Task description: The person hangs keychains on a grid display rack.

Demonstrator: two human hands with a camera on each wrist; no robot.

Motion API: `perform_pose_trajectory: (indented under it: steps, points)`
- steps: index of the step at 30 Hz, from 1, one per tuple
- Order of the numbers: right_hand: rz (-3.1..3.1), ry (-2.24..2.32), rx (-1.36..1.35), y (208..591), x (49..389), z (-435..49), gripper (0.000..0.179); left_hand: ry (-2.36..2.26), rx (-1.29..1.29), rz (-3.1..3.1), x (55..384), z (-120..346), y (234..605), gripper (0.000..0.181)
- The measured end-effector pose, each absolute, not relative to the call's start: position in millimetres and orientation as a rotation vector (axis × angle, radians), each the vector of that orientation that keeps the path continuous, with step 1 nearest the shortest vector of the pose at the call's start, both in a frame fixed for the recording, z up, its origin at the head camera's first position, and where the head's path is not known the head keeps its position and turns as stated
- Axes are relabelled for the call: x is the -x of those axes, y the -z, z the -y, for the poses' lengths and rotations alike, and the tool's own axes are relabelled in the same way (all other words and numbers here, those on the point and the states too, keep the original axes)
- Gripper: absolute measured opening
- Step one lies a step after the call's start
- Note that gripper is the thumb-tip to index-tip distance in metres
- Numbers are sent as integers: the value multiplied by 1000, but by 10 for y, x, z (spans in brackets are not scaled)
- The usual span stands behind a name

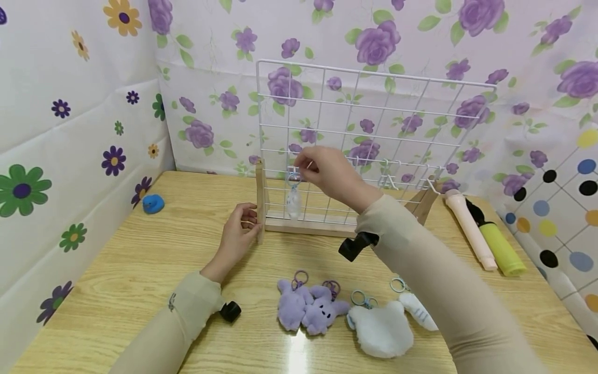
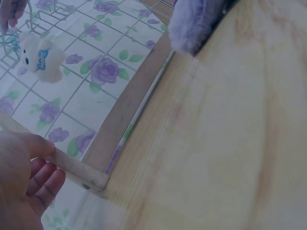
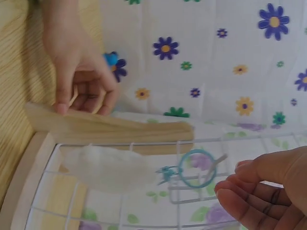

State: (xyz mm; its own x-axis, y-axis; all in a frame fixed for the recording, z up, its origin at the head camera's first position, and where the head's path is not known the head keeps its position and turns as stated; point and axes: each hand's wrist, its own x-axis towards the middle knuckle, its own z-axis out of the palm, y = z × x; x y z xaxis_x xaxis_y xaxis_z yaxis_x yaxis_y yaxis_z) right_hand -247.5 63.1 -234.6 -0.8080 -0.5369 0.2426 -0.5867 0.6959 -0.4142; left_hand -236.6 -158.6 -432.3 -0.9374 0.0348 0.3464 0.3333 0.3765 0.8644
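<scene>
A white wire grid rack (image 1: 259,104) stands on the table in a wooden base. My left hand (image 1: 235,234) grips its left wooden post (image 1: 260,202), thumb and fingers at the post's edges. A small white plush keychain (image 2: 45,57) with a blue band hangs at the grid's left part. Its light blue ring (image 3: 181,178) is on a wire hook (image 3: 218,164). Beside that ring is my right hand (image 1: 334,174); in the right wrist view its loosely bent fingers (image 3: 240,191) are apart from the ring, holding nothing.
Two purple plush keychains (image 1: 291,309) and two white ones (image 1: 383,332) lie at the front. More hooks (image 1: 390,179) hang on the grid's right part. A pink tube (image 1: 472,231) and a yellow-green one (image 1: 502,249) lie at right, a blue toy duck (image 1: 153,203) at left.
</scene>
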Motion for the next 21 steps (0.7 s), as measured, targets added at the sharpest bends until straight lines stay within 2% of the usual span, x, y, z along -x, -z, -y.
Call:
perform_pose_trajectory:
  steps: [11, 21]
  points:
    - [2598, -856, -944, 2243, 2198, -893, 15, 1574, 324, 2370, 2376, 1588, 4329, 44]
    - [2559, -893, -1028, 2375, 2002, -1068, 16, 1583, 327, 2365, 2369, 1586, 4326, 44]
